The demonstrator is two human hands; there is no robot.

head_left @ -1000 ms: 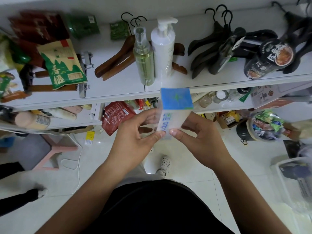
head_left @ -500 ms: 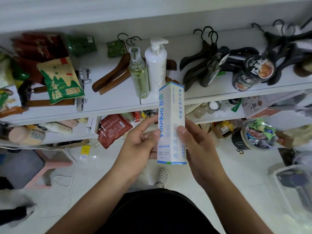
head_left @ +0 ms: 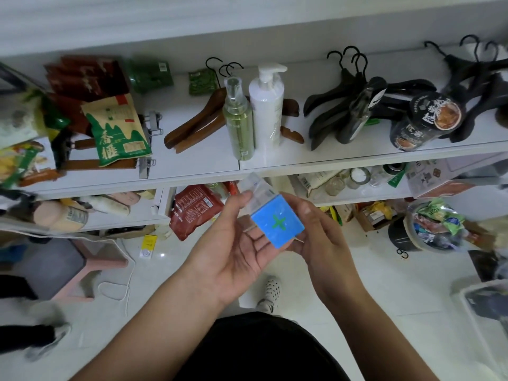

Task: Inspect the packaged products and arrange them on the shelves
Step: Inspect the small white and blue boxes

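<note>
Left hand [head_left: 233, 253], right hand [head_left: 323, 237] sandwich box [head_left: 277, 221].

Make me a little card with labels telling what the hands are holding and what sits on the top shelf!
held thing: box, blue end with a green cross facing the camera
left hand: holds the box between thumb and fingers
right hand: grips the box's other side
where: in front of the shelves, not yet placed
top shelf: green spray bottle and white pump bottle upright side by side; wooden hangers behind them; black hangers rightward; green-and-tan bag leftward
</note>
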